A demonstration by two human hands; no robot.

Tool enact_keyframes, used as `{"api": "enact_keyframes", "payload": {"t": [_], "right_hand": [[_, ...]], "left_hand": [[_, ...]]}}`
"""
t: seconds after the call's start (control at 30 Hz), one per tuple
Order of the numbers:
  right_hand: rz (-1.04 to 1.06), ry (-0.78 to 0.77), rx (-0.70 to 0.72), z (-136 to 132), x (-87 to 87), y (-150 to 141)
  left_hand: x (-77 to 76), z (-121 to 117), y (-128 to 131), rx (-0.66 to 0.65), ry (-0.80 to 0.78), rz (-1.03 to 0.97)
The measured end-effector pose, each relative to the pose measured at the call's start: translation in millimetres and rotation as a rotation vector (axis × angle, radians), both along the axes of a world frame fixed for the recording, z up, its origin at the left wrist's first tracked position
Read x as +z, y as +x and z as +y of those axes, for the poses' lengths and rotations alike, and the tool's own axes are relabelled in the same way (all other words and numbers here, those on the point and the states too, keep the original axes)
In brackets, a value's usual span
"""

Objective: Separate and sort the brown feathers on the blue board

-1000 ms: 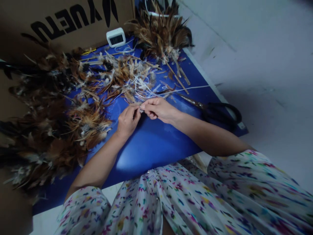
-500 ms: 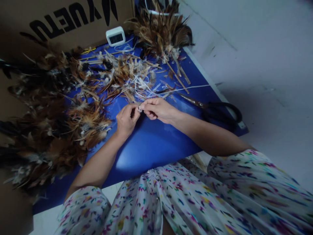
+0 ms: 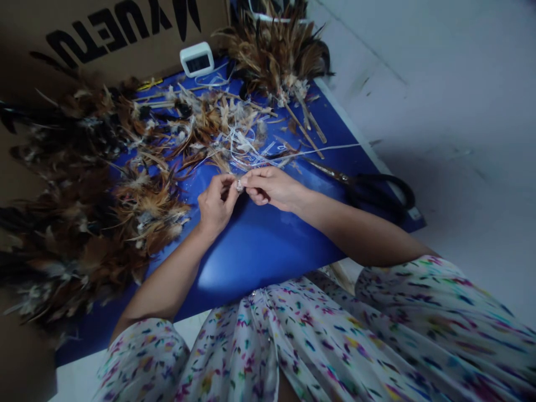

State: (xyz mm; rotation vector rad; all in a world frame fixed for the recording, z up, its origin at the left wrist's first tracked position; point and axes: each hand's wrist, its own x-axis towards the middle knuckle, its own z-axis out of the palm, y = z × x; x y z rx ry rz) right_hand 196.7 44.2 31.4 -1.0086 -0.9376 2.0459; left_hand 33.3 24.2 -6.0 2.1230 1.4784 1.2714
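Note:
My left hand (image 3: 215, 205) and my right hand (image 3: 272, 186) meet over a blue board (image 3: 259, 251), fingertips pinched together on a small pale feather tuft (image 3: 239, 185). Both hands are closed in a pinch on it. A white string (image 3: 318, 151) runs from the tuft area off to the right. A loose heap of brown and white feathers with white strips (image 3: 221, 131) lies just beyond my fingers.
Large black-handled scissors (image 3: 372, 192) lie on the board right of my right wrist. Thick piles of brown feathers (image 3: 79, 212) cover the left side, another bunch (image 3: 276, 56) sits at the back. A small white clock (image 3: 196, 58) stands before a cardboard box (image 3: 104, 33).
My left hand's fingers have shifted slightly on the tuft, opening then pinching again. The view has moved a little; my right hand stays in place.

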Motion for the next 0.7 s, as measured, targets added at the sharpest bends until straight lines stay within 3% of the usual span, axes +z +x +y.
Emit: {"api": "enact_keyframes", "payload": {"t": [0.23, 0.7], "right_hand": [[0.006, -0.011, -0.003, -0.2, 0.3, 0.7], [-0.013, 0.000, -0.043, -0.5, -1.0, -0.3]], "left_hand": [[5.1, -0.8, -0.8, -0.024, 0.100, 0.124], [3.5, 2.4, -3.9, -0.097, 0.125, 0.245]]}}
